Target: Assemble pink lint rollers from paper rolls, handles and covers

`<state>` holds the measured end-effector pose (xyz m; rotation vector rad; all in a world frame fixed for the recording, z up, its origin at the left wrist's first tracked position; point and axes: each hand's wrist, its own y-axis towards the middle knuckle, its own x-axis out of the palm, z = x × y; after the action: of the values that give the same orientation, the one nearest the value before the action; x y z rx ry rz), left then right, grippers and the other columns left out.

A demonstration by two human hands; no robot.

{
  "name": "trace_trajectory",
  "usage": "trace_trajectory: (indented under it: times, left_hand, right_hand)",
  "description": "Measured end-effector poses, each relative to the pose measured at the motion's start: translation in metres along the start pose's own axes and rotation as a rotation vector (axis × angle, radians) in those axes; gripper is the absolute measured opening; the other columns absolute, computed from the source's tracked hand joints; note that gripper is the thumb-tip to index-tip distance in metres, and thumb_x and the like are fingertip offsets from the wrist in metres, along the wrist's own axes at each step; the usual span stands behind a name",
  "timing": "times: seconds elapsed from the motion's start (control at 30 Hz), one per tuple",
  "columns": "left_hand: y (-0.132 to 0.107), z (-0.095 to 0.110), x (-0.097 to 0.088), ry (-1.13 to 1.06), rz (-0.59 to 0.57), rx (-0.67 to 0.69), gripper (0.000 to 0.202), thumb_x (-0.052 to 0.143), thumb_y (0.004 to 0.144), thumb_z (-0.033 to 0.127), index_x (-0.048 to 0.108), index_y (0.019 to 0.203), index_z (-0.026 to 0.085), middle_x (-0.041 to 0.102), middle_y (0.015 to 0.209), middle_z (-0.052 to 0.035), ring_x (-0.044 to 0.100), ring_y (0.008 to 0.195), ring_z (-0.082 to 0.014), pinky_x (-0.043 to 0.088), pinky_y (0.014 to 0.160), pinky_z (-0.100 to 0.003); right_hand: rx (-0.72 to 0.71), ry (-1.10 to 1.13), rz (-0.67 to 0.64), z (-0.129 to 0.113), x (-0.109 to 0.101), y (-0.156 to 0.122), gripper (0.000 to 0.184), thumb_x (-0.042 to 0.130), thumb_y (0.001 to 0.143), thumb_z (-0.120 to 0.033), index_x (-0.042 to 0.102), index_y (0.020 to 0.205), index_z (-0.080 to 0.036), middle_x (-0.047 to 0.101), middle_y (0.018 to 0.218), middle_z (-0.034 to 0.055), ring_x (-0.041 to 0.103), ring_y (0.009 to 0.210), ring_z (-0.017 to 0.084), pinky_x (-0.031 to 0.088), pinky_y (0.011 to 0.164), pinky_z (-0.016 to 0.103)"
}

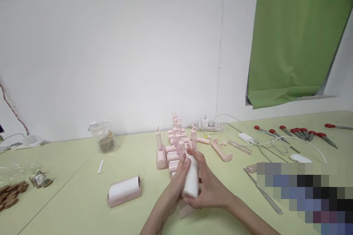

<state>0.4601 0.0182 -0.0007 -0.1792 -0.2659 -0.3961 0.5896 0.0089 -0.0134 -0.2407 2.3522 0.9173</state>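
Both my hands are around a white cylinder (192, 178), tilted and held above the table. My left hand (178, 176) grips its left side, with the thumb lying along it. Around the right side curl the fingers of my right hand (211, 183), its thumb near the lower end. Partly hidden under the hands is a pale pink piece (186, 211). Just beyond the fingers several pink heart-topped pieces (177, 136) and pink cylinders (173, 157) stand or lie close together. Left of my hands, a white roll (125, 188) lies in a clear pinkish tray (121, 202).
A power strip (206, 127) with cables runs along the wall. Several red-tipped grey tools (300, 133) lie at the back right. A bag (106, 139) and brown pieces (12, 194) are on the left. A grey blade-like strip (266, 194) lies right; blurred blocks hide the lower-right corner.
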Motion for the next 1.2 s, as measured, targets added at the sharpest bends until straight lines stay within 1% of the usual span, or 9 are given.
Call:
trace_trajectory:
  times: [0.1, 0.17, 0.27, 0.4, 0.6, 0.83, 0.93, 1.03, 1.2]
  left_hand:
    - [0.004, 0.003, 0.002, -0.122, -0.056, -0.007, 0.069, 0.055, 0.074, 0.042, 0.017, 0.130, 0.029, 0.059, 0.086, -0.0037, 0.059, 0.061, -0.0133, 0.046, 0.049, -0.022]
    - [0.002, 0.000, -0.004, -0.169, -0.038, 0.004, 0.062, 0.054, 0.074, 0.041, 0.022, 0.126, 0.030, 0.055, 0.069, 0.0016, 0.052, 0.046, -0.0098, 0.040, 0.037, -0.018]
    - [0.000, -0.005, -0.016, -0.272, -0.011, 0.032, 0.052, 0.052, 0.075, 0.042, 0.030, 0.119, 0.027, 0.051, 0.067, 0.0030, 0.047, 0.041, -0.0074, 0.036, 0.031, -0.016]
    - [0.003, -0.010, -0.024, -0.382, 0.008, 0.043, 0.046, 0.054, 0.073, 0.044, 0.037, 0.110, 0.022, 0.051, 0.068, 0.0027, 0.046, 0.041, -0.0059, 0.036, 0.031, -0.015]
    - [0.006, -0.014, -0.024, -0.412, 0.015, 0.133, 0.044, 0.054, 0.072, 0.043, 0.039, 0.107, 0.021, 0.052, 0.067, 0.0021, 0.049, 0.042, -0.0079, 0.041, 0.032, -0.018]
    - [0.003, -0.012, -0.017, -0.482, 0.277, 0.329, 0.041, 0.052, 0.074, 0.044, 0.036, 0.107, 0.026, 0.051, 0.068, 0.0034, 0.049, 0.045, -0.0077, 0.041, 0.037, -0.017]
    - [0.004, -0.014, -0.015, -0.481, 0.308, 0.345, 0.045, 0.052, 0.074, 0.045, 0.034, 0.111, 0.026, 0.052, 0.067, 0.0034, 0.051, 0.046, -0.0080, 0.043, 0.040, -0.018]
    - [0.004, -0.016, -0.012, -0.460, 0.351, 0.366, 0.052, 0.053, 0.074, 0.045, 0.030, 0.118, 0.028, 0.053, 0.069, 0.0033, 0.055, 0.051, -0.0098, 0.046, 0.047, -0.020]
    - [0.001, -0.017, -0.006, -0.390, 0.387, 0.377, 0.061, 0.054, 0.073, 0.047, 0.025, 0.124, 0.027, 0.056, 0.071, 0.0017, 0.060, 0.061, -0.0140, 0.048, 0.056, -0.024]
  right_hand:
    - [-0.009, 0.031, -0.051, 0.005, -0.009, 0.011, 0.115, 0.072, 0.047, -0.049, 0.002, 0.134, -0.023, 0.011, 0.139, 0.0119, 0.018, 0.125, 0.032, 0.031, 0.095, 0.044]
    - [0.040, 0.041, 0.136, 0.017, -0.025, 0.023, 0.083, 0.055, 0.066, -0.056, 0.015, 0.132, -0.024, 0.023, 0.135, 0.0107, 0.030, 0.120, 0.027, 0.035, 0.092, 0.040]
    - [0.300, -0.221, 0.448, 0.051, -0.053, 0.040, 0.041, 0.028, 0.086, -0.041, 0.031, 0.121, -0.019, 0.043, 0.119, 0.0110, 0.048, 0.102, 0.019, 0.041, 0.083, 0.032]
    - [0.571, -0.522, 0.322, 0.104, -0.062, 0.040, 0.025, 0.043, 0.075, -0.028, 0.054, 0.093, -0.015, 0.056, 0.098, 0.0151, 0.052, 0.092, 0.029, 0.038, 0.078, 0.042]
    - [0.761, -0.532, 0.267, 0.137, -0.050, 0.018, 0.014, 0.047, 0.067, -0.021, 0.055, 0.076, -0.013, 0.059, 0.085, 0.0186, 0.055, 0.083, 0.035, 0.038, 0.068, 0.046]
    - [0.657, -0.274, 0.422, 0.093, -0.071, 0.028, 0.042, 0.039, 0.077, -0.048, 0.045, 0.102, -0.015, 0.054, 0.103, 0.0134, 0.054, 0.087, 0.024, 0.044, 0.062, 0.029]
    - [0.494, 0.248, 0.289, 0.051, -0.058, 0.023, 0.045, 0.061, 0.061, -0.051, 0.049, 0.093, -0.021, 0.056, 0.086, 0.0050, 0.054, 0.067, 0.019, 0.041, 0.050, 0.026]
    - [0.445, 0.553, 0.217, 0.015, -0.029, 0.013, 0.036, 0.053, 0.069, -0.052, 0.053, 0.086, -0.021, 0.055, 0.077, 0.0038, 0.053, 0.066, 0.019, 0.044, 0.056, 0.029]
    - [0.211, 0.184, 0.007, -0.008, 0.010, 0.001, 0.034, 0.033, 0.084, -0.045, 0.054, 0.074, -0.021, 0.052, 0.082, 0.0057, 0.050, 0.082, 0.022, 0.042, 0.074, 0.034]
